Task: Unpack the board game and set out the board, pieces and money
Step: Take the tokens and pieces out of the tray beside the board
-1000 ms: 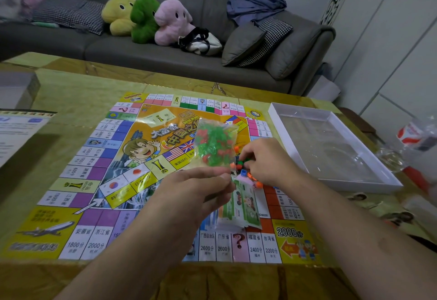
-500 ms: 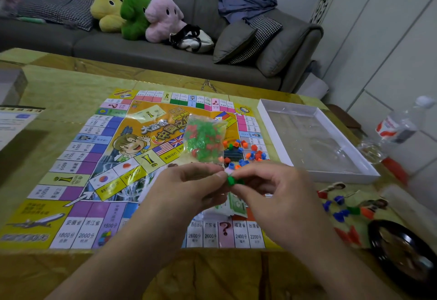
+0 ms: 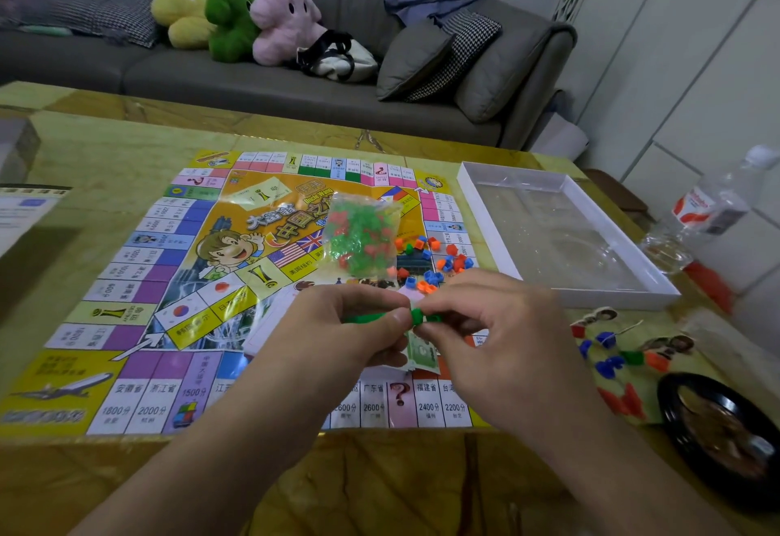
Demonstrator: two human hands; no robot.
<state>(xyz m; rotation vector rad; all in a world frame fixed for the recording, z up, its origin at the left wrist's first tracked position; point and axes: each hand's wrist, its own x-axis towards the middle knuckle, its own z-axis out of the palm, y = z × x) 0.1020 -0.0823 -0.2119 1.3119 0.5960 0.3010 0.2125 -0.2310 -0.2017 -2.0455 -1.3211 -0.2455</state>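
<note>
both hands meet low in the middle of the frame, over the near edge of the board (image 3: 139,265), which lies unfolded flat on the table (image 3: 105,143). the left hand (image 3: 337,324) pinches a small green piece (image 3: 416,316) between thumb and fingertip, and the right hand (image 3: 498,333) nips the same piece from the other side, so it looks like two green bits being pressed together or pulled apart, though which one i cannot tell. holding it up close gives the fingers room to work something that small. just under the hands a slip of green play money (image 3: 422,352) peeks out on the board. right behind them, centre frame, a clear bag of green and red pieces (image 3: 363,235) sits unopened on the board, with loose orange and blue pieces (image 3: 439,261) scattered beside it to the right. the empty white box tray (image 3: 472,193) lies at centre right, off the board's edge. lower right, more blue, green and red tokens (image 3: 608,349) lie on the table near a black dish (image 3: 675,404); a plastic bottle (image 3: 709,210) stands at the right edge. the scattered pieces crowd the squares and could roll if nudged.
</note>
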